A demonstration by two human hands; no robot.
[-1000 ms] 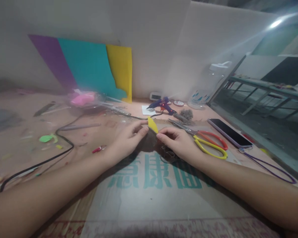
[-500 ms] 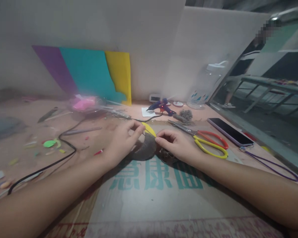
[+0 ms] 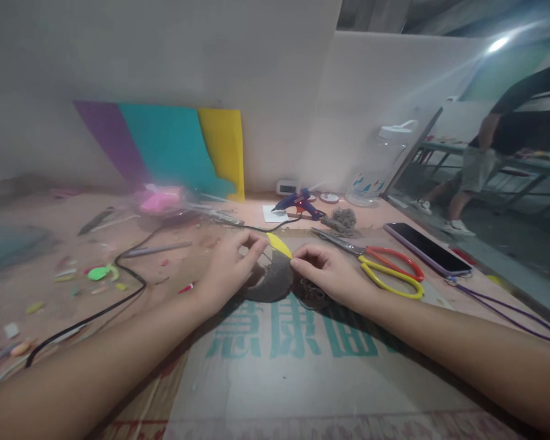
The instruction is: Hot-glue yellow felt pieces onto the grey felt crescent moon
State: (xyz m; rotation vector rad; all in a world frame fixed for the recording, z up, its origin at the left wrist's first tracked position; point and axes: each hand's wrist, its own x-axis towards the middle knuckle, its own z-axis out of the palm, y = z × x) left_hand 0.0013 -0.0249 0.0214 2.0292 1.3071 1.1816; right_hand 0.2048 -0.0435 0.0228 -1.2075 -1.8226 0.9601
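Between my hands is a flat, curved craft piece [image 3: 275,281], dark grey over most of its surface, with a bare yellow strip [image 3: 279,245] along its far edge. My left hand [image 3: 231,263] is closed on the piece's left side, thumb and forefinger pinched together. At the right end of the yellow strip, my right hand [image 3: 323,269] is closed in a pinch. A thin strand seems to run along the yellow between the fingertips. Loose grey yarn [image 3: 312,294] lies below my right hand, partly hidden by it.
Scissors [image 3: 371,260] and a phone [image 3: 426,247] lie to the right. Behind the hands are a glue gun [image 3: 299,201], a yarn bundle [image 3: 341,221] and a plastic bottle [image 3: 371,165]. A black cord [image 3: 91,316] crosses the scrap-strewn left side. A person [image 3: 504,134] stands beyond the table.
My hands keep their pinches around the piece, with only a slight shift. The view has tilted a little, and the person at the right has changed position and is bending over the far table.
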